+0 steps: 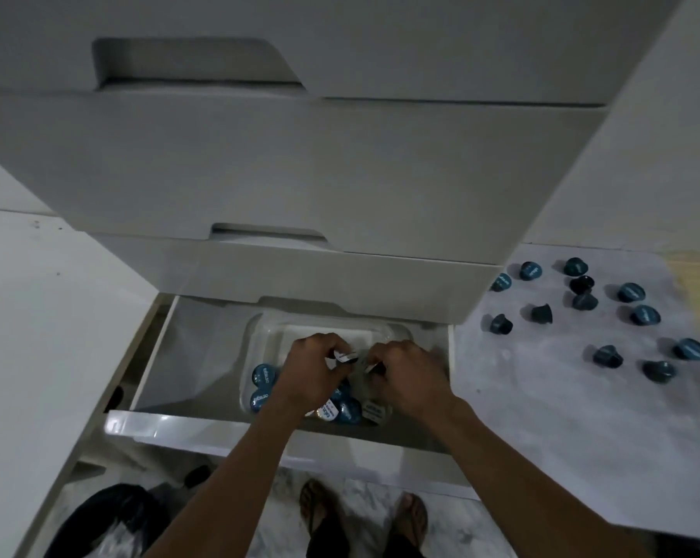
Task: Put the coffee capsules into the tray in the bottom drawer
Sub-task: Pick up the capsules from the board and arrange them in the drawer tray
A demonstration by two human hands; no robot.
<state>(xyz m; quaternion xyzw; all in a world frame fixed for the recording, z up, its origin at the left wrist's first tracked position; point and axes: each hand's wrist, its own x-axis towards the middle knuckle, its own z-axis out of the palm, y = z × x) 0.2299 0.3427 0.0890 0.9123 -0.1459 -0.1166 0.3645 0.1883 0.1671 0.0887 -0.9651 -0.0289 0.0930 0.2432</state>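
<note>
Head view | step: placing | left hand (306,370) and right hand (406,374) over clear tray (259,328) in open bottom drawer (155,348), fingers each pinching one capsule (346,357) | next: likely release, then fetch loose capsules (644,314) on right surface (541,376)

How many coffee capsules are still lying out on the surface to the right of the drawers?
13, scattered on the pale surface: five in a far row, four in the middle, four nearest. More could hide behind the cabinet edge.

Tray (259,336): clear glossy plastic. Drawer (219,430) front: smooth white, glossy edge. Capsules (646,314): dark teal, shiny foil lids. Floor (541,396): pale marbled, smooth.
</note>
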